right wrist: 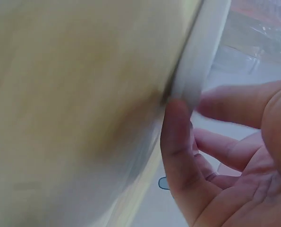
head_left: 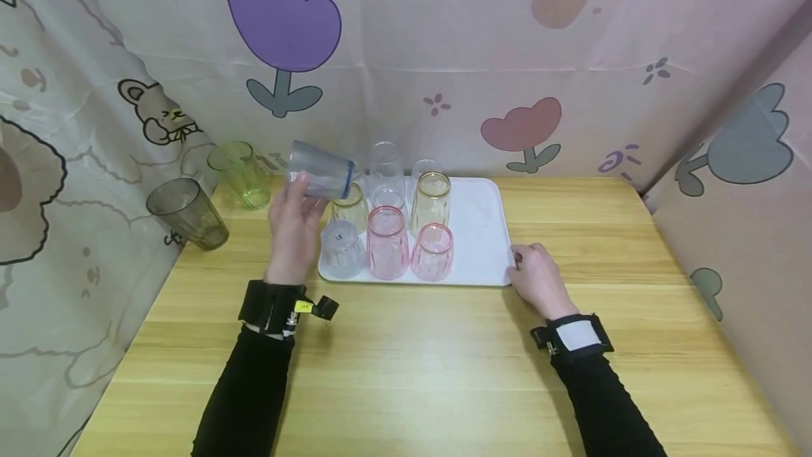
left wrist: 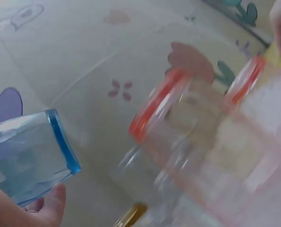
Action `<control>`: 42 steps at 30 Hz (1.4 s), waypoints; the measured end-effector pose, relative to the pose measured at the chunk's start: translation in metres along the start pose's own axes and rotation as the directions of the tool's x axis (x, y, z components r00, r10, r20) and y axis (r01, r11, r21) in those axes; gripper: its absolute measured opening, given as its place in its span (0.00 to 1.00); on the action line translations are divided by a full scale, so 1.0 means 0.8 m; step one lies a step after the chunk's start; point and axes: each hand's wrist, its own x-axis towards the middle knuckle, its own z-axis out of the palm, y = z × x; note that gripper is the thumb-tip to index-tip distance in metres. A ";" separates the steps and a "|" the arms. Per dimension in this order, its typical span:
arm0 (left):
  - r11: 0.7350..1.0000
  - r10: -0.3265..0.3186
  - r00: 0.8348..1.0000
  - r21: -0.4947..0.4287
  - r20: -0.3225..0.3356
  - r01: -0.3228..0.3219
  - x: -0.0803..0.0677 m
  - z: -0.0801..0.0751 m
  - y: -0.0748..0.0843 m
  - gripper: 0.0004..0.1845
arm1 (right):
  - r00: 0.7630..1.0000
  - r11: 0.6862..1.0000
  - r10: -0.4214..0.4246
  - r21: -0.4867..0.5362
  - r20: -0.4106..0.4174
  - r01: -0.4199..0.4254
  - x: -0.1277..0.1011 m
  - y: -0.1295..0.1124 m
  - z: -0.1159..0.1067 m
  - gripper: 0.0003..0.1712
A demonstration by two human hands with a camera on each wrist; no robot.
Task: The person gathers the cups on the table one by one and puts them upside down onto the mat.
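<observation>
My left hand grips a bluish clear glass above the left end of a white tray. The glass lies nearly sideways, its bright blue edge pointing right. Below and beside it on the tray stand a small clear glass, a taller pink glass and a short pink glass. Behind these are yellow-edged glasses, one of them a yellowish glass, and a tall clear glass. My right hand pinches the tray's right rim between thumb and finger.
Left of the tray, a green glass and a dark grey glass stand on the wooden table. A patterned curtain hangs right behind the table and along both sides.
</observation>
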 end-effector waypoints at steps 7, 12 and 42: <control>0.996 -0.042 0.997 -0.081 0.072 0.048 -0.028 0.018 -0.012 0.32 | 0.984 0.991 -0.047 0.116 -0.173 0.068 -0.001 -0.013 -0.006 0.28; 0.985 -0.036 0.995 -0.166 0.093 0.051 -0.044 0.030 -0.024 0.34 | 0.922 0.937 -0.133 0.258 -0.364 0.237 -0.003 -0.050 -0.012 0.27; 0.975 -0.062 0.964 -0.192 0.257 0.114 -0.104 0.080 -0.069 0.31 | 0.728 0.400 -0.407 0.609 -0.551 0.685 -0.015 -0.196 -0.001 0.49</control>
